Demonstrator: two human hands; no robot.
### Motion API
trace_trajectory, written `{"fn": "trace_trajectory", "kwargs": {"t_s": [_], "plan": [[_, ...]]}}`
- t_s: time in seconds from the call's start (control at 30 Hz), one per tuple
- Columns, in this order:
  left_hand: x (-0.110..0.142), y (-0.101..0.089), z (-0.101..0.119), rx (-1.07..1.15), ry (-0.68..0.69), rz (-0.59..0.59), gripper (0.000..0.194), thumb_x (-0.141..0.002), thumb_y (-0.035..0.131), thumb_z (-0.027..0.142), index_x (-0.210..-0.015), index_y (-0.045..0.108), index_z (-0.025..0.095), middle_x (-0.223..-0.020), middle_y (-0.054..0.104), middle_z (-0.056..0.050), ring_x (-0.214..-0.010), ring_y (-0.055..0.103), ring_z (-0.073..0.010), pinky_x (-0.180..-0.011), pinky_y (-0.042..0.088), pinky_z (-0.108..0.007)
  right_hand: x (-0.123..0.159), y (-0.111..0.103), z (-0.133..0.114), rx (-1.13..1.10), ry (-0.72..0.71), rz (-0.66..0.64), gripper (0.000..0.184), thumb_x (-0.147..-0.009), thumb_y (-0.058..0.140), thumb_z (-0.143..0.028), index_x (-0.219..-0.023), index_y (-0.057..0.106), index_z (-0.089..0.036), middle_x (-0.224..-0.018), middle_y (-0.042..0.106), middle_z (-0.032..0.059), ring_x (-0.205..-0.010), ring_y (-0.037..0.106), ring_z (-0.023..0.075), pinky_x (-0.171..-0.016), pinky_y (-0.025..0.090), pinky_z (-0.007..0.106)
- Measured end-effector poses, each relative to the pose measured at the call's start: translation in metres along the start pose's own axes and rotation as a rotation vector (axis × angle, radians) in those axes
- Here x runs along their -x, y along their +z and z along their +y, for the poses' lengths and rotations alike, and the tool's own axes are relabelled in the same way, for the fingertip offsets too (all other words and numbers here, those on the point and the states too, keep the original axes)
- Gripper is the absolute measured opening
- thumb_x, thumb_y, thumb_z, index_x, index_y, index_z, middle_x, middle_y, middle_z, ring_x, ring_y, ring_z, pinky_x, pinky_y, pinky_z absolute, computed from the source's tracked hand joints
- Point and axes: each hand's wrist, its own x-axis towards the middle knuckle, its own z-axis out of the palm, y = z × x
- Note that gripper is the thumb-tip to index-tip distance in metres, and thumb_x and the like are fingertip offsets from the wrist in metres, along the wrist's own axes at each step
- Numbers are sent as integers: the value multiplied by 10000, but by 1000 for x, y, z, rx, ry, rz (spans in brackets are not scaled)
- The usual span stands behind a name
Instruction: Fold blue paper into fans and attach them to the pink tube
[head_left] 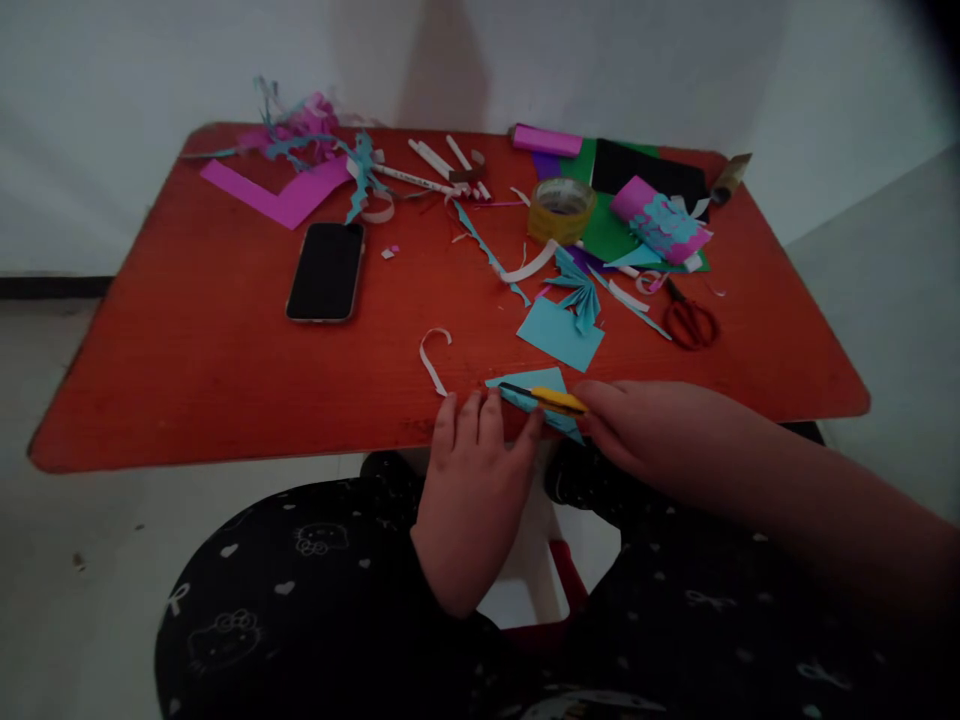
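Observation:
My left hand (469, 470) rests at the near edge of the red table (210, 370), fingers together, pinching the lower edge of a small blue paper piece (534, 381). My right hand (645, 430) is closed round a yellow and black utility knife (546, 398), whose tip lies on that blue paper. A bigger blue paper square (559, 335) and a folded blue fan shape (579, 292) lie just beyond.
A black phone (327, 271) lies left of centre. Farther back are a tape roll (561, 208), red scissors (688, 320), white pens (431, 165), pink paper (281, 195), green and black sheets (611, 200) and several paper scraps. My knees sit under the table.

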Motion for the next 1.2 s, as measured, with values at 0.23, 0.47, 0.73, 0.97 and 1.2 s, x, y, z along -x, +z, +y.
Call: {"fn": "trace_trajectory", "kwargs": {"t_s": [0.23, 0.47, 0.73, 0.97, 1.2], "plan": [[1, 0, 0, 4, 7, 6, 528, -984, 568, 326, -1509, 510, 302, -1528, 522, -183, -1418, 494, -355, -1214, 311, -580, 1, -6, 3, 60, -39, 27, 365, -1015, 403, -335, -1275, 593, -162, -902, 758, 113, -722, 699, 237, -551, 316, 300], [2, 1, -4, -17, 30, 35, 475, -1003, 503, 269, -1472, 550, 216, -1486, 566, -187, -1377, 534, -347, -1221, 298, -579, 2, -11, -5, 99, -10, 13, 318, -1009, 414, -321, -1209, 606, -166, -820, 736, 103, -673, 686, 236, -535, 291, 308], [-2, -6, -6, -38, 68, 15, 458, -1001, 493, 238, -1450, 575, 205, -1437, 602, -182, -1340, 563, -344, -1229, 271, -598, 3, -12, -8, 55, 31, -34, 337, -1031, 379, -349, -1226, 592, -174, -867, 742, 114, -693, 689, 254, -550, 317, 308], [-4, -11, -6, -32, 63, 17, 414, -1007, 494, 246, -1401, 614, 208, -1398, 624, -174, -1308, 583, -326, -1230, 276, -595, 11, -13, -9, 39, 63, -54, 271, -1024, 390, -326, -1110, 606, -187, -871, 737, 107, -697, 679, 247, -563, 321, 309], [-4, -9, -6, -34, 71, 39, 404, -996, 515, 256, -1381, 627, 205, -1391, 625, -176, -1303, 582, -337, -1225, 288, -599, 19, -14, -7, 39, 75, -77, 270, -1020, 368, -333, -1053, 596, -191, -857, 719, 104, -699, 665, 239, -563, 283, 305]]}}
